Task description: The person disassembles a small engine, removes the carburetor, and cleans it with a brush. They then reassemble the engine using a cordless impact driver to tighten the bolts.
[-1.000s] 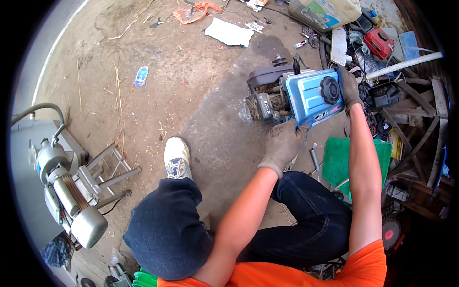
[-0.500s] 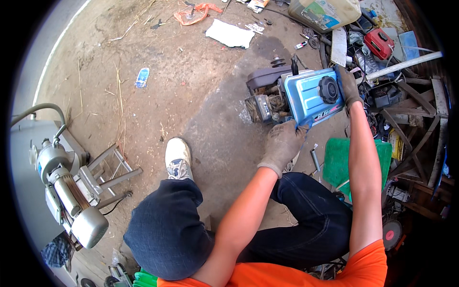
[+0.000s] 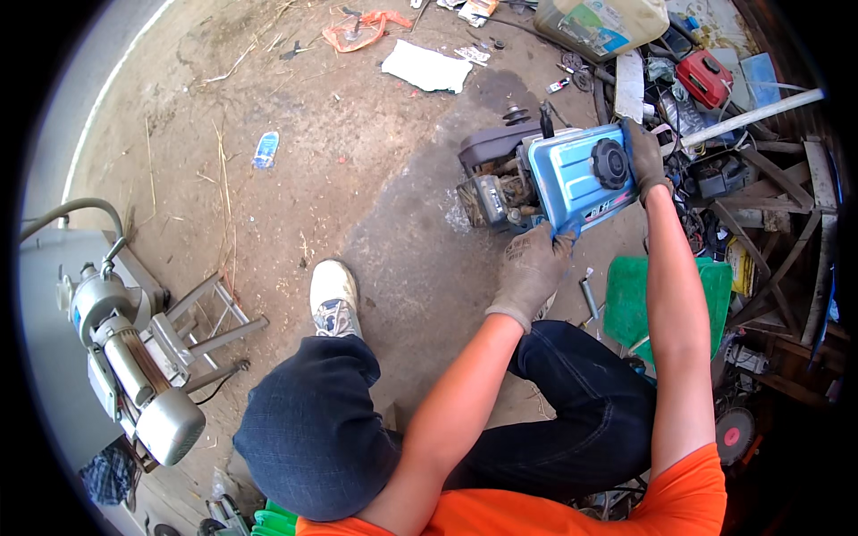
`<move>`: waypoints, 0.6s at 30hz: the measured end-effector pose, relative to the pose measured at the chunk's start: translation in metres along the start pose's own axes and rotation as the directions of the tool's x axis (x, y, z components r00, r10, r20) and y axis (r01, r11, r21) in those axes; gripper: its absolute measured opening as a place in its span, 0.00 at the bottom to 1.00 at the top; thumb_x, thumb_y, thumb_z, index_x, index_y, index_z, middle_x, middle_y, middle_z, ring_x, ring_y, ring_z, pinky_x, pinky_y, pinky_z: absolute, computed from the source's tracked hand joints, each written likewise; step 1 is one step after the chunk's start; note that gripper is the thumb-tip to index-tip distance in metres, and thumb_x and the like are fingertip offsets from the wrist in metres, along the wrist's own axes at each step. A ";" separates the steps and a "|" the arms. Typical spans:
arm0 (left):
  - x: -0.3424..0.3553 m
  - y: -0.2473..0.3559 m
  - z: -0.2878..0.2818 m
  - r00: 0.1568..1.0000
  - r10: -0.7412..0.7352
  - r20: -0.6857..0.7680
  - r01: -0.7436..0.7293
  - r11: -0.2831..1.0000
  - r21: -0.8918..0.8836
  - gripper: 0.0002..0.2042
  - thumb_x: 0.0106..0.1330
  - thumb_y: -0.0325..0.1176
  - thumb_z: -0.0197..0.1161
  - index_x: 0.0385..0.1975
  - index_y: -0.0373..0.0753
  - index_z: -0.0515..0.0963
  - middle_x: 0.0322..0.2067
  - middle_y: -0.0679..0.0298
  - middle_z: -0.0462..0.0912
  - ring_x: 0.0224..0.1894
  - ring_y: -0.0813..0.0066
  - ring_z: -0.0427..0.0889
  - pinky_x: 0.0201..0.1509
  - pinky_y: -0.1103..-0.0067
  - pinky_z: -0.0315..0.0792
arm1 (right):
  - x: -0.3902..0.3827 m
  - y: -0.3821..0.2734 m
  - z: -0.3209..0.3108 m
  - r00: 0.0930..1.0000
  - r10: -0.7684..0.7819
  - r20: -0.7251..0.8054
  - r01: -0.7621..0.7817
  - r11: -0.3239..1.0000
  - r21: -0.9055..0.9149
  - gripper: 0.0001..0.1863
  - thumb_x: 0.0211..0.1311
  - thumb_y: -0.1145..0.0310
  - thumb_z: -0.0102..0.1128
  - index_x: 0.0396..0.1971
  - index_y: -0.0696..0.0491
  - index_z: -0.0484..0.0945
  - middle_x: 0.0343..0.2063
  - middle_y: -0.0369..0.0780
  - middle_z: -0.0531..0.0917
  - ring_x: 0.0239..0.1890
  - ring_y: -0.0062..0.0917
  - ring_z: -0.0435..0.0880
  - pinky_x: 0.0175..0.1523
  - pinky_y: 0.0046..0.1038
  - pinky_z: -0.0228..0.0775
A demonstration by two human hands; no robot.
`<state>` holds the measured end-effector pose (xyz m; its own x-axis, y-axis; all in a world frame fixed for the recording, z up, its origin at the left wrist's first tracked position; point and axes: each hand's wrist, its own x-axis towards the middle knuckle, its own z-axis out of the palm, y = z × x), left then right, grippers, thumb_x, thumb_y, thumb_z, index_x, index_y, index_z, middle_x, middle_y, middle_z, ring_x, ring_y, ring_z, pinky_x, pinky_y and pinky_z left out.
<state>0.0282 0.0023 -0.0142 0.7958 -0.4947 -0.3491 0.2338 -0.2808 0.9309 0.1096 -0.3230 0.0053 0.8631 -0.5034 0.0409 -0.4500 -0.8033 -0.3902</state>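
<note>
A small engine (image 3: pixel 487 196) with a dark plastic housing stands on the dirty concrete. On its right side is a blue metal fuel tank (image 3: pixel 566 171) with a black round cap (image 3: pixel 610 164), tilted toward me. My left hand (image 3: pixel 529 272), in a grey glove, grips the tank's near lower-left corner; its fingertips are partly hidden at something blue there. My gloved right hand (image 3: pixel 646 163) is wrapped over the tank's right edge, near its upper corner. My bent legs and white shoe (image 3: pixel 332 290) are below and left of the engine.
A metal motor machine (image 3: pixel 125 357) on a stand is at left. Clutter at right includes a jerrycan (image 3: pixel 594 27), red case (image 3: pixel 706 80), white pole (image 3: pixel 751 116), wooden frames (image 3: pixel 786 250) and a green sheet (image 3: pixel 635 299). An orange bag (image 3: pixel 353 31) and white scrap (image 3: pixel 424 67) lie ahead.
The blue tank and my right hand have shifted slightly up and to the left; my left hand still grips the lower corner. The surroundings look nearly unchanged, with a slight shift of view.
</note>
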 end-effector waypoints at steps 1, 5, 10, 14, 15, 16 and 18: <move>0.003 0.000 0.001 1.000 0.002 -0.006 -0.002 1.000 -0.004 0.19 0.71 0.47 0.55 0.40 0.34 0.82 0.31 0.50 0.85 0.39 0.50 0.85 0.45 0.61 0.76 | 0.004 0.004 0.000 0.995 0.101 0.017 -0.102 0.992 0.075 0.15 0.71 0.66 0.42 0.52 0.51 0.73 0.39 0.56 0.83 0.44 0.53 0.81 0.47 0.46 0.70; 0.000 -0.002 -0.002 0.998 0.053 -0.020 -0.052 0.998 0.029 0.20 0.72 0.47 0.55 0.39 0.34 0.81 0.31 0.49 0.85 0.39 0.48 0.85 0.45 0.61 0.76 | 0.002 0.027 0.001 0.994 -0.106 0.031 0.108 0.991 -0.073 0.20 0.72 0.56 0.42 0.50 0.53 0.76 0.39 0.58 0.82 0.46 0.55 0.79 0.51 0.46 0.67; 0.002 -0.003 -0.010 0.998 0.068 -0.014 -0.066 0.992 0.104 0.20 0.73 0.46 0.54 0.37 0.32 0.81 0.30 0.48 0.85 0.38 0.46 0.84 0.44 0.60 0.75 | -0.001 0.007 0.006 0.997 0.071 0.029 -0.073 0.995 0.068 0.20 0.72 0.55 0.41 0.52 0.50 0.75 0.39 0.59 0.81 0.47 0.55 0.78 0.52 0.47 0.66; 0.000 0.006 -0.011 0.999 -0.036 -0.033 0.038 0.996 0.075 0.22 0.73 0.48 0.53 0.37 0.32 0.81 0.33 0.46 0.84 0.40 0.45 0.83 0.45 0.59 0.74 | -0.003 0.013 0.002 0.996 -0.082 0.026 0.084 0.991 -0.103 0.21 0.72 0.52 0.41 0.51 0.49 0.76 0.41 0.60 0.81 0.49 0.56 0.77 0.54 0.46 0.66; -0.003 0.013 -0.017 0.998 -0.058 -0.029 0.059 0.996 0.060 0.22 0.73 0.49 0.53 0.38 0.32 0.81 0.33 0.45 0.84 0.41 0.44 0.83 0.46 0.59 0.74 | -0.005 0.014 0.002 0.996 -0.089 0.010 0.090 0.990 -0.105 0.20 0.72 0.53 0.41 0.52 0.48 0.76 0.41 0.59 0.81 0.48 0.56 0.78 0.53 0.47 0.66; -0.003 0.017 -0.018 0.997 -0.080 -0.023 0.081 0.996 0.046 0.23 0.73 0.50 0.53 0.38 0.32 0.81 0.34 0.45 0.84 0.42 0.43 0.82 0.46 0.59 0.74 | -0.007 0.016 0.002 0.995 -0.097 -0.005 0.095 0.990 -0.108 0.20 0.72 0.54 0.41 0.52 0.47 0.75 0.40 0.59 0.81 0.48 0.56 0.78 0.53 0.47 0.66; -0.001 0.012 -0.013 0.994 -0.007 -0.110 0.013 0.999 0.051 0.24 0.73 0.51 0.52 0.38 0.31 0.81 0.34 0.42 0.84 0.42 0.42 0.82 0.47 0.58 0.73 | -0.005 0.016 0.002 0.998 0.057 0.004 -0.057 0.998 -0.022 0.19 0.72 0.56 0.42 0.53 0.48 0.75 0.40 0.58 0.82 0.48 0.55 0.79 0.53 0.46 0.67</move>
<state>0.0374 0.0103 -0.0011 0.8510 -0.3989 -0.3417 0.2152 -0.3287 0.9196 0.0984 -0.3326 -0.0025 0.8369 -0.5472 0.0148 -0.5035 -0.7801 -0.3715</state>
